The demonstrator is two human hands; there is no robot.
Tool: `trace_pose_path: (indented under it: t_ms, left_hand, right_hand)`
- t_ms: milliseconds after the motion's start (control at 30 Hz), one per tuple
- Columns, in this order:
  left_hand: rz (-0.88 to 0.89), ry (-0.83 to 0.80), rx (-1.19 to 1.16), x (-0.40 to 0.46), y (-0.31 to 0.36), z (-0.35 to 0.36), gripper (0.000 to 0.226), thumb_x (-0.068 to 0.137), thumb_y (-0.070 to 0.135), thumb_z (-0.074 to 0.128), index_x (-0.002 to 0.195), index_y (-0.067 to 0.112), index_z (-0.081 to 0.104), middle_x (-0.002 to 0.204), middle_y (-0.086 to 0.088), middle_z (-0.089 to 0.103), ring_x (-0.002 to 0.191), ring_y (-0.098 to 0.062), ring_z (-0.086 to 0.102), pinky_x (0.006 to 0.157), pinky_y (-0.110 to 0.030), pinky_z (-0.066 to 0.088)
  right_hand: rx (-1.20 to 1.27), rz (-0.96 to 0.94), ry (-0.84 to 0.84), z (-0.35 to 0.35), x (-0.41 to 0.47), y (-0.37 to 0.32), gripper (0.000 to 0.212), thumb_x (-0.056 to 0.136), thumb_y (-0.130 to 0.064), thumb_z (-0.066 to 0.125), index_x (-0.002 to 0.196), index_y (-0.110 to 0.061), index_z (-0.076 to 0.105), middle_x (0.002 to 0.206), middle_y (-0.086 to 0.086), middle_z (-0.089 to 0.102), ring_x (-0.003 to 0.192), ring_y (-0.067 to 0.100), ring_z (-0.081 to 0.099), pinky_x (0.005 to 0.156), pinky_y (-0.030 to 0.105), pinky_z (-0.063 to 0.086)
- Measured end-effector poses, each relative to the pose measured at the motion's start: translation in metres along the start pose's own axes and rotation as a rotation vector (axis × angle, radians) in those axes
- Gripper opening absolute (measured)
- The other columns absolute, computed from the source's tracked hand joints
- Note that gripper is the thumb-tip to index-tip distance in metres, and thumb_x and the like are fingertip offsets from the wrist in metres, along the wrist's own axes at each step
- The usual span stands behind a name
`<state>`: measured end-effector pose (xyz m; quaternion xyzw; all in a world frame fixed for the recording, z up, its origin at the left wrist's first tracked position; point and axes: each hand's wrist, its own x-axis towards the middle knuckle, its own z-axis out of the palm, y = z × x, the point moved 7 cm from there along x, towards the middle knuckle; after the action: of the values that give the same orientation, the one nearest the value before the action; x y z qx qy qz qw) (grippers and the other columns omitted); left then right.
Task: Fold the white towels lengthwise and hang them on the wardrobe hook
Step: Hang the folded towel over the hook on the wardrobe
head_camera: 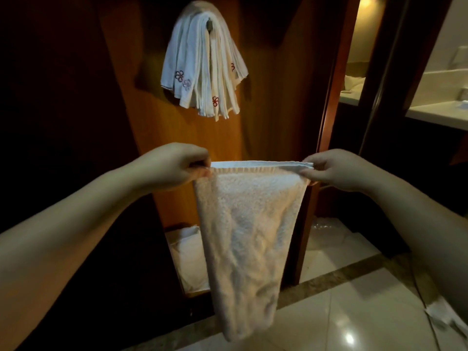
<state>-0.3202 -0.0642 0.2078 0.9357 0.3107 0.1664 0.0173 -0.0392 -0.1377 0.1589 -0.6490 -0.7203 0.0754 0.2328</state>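
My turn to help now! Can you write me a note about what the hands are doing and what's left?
Left hand and right hand each pinch a top corner of the white towel, which hangs down, doubled over.
Several folded towels already hang on the wardrobe hook.
More white cloth lies low in the wardrobe.
Left: finish this towel and hang it, then probably those.

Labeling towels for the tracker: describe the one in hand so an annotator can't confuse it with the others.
Start at the wooden wardrobe panel. Below its hook's towel bunch, the left hand and right hand pinch the held towel by its top corners. It alone hangs spread flat, with no flower emblem showing.
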Motion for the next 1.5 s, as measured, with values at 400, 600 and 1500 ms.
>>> trace_pose_path:
  t_ms: [400,600,1500]
  left_hand:
    - [-0.049,-0.278,0.361,0.025,-0.02,0.025,0.032,0.096,0.036,0.064,0.121,0.021,0.052,0.079,0.012,0.048,0.067,-0.005,0.047,0.057,-0.027,0.038]
    - [-0.052,-0.093,0.387,0.026,-0.036,0.019,0.02,0.092,0.043,0.065,0.081,0.027,0.06,0.089,0.008,0.04,0.088,-0.012,0.039,0.073,-0.03,0.037]
    - [-0.393,0.509,-1.593,-0.026,-0.018,0.095,0.032,0.092,0.037,0.059,0.106,0.013,0.075,0.11,-0.016,0.075,0.101,-0.029,0.073,0.073,-0.032,0.059]
  right_hand:
    - [-0.587,-0.145,-0.171,0.042,0.03,-0.02,0.021,0.098,-0.032,0.048,0.079,-0.031,0.041,0.072,-0.004,0.052,0.061,0.012,0.045,0.053,0.025,0.033]
    - [-0.111,-0.067,0.095,0.025,0.037,-0.016,0.021,0.096,-0.024,0.048,0.075,-0.026,0.051,0.07,-0.001,0.055,0.063,0.015,0.051,0.053,0.028,0.034]
    - [0.939,0.085,0.513,0.04,-0.005,-0.014,0.038,0.081,-0.068,0.064,0.098,-0.035,0.075,0.094,-0.007,0.076,0.085,0.008,0.073,0.066,0.024,0.055]
